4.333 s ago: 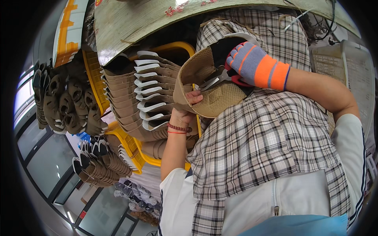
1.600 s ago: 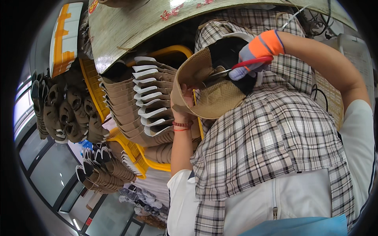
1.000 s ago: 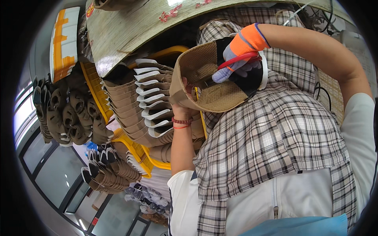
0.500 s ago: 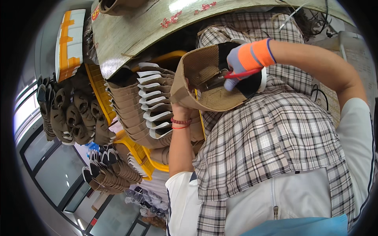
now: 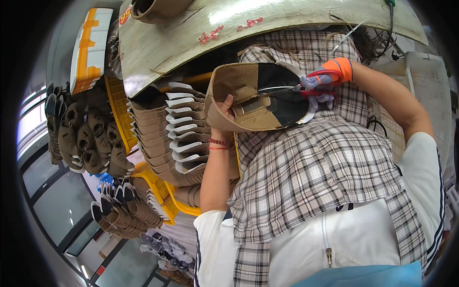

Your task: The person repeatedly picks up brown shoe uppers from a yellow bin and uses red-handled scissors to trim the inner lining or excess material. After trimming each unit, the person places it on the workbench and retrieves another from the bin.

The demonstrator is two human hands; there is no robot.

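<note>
While the left hand (image 5: pixel 225 107) pinches the cap (image 5: pixel 248 98) steady, the gloved right hand (image 5: pixel 321 86) — grip clenched on red-handled scissors (image 5: pixel 291 89) — should snip close, shallow.

Wooden worktop (image 5: pixel 287 19); windows (image 5: pixel 52 210) left (possibly daylit).

Bright, even daylight from windows (image 5: pixel 33 143) at left, glare streak on worktop (image 5: pixel 267 19), soft shadow beneath its edge; sharp centre, strong fisheye bending, black vignette ringing the frame.
</note>
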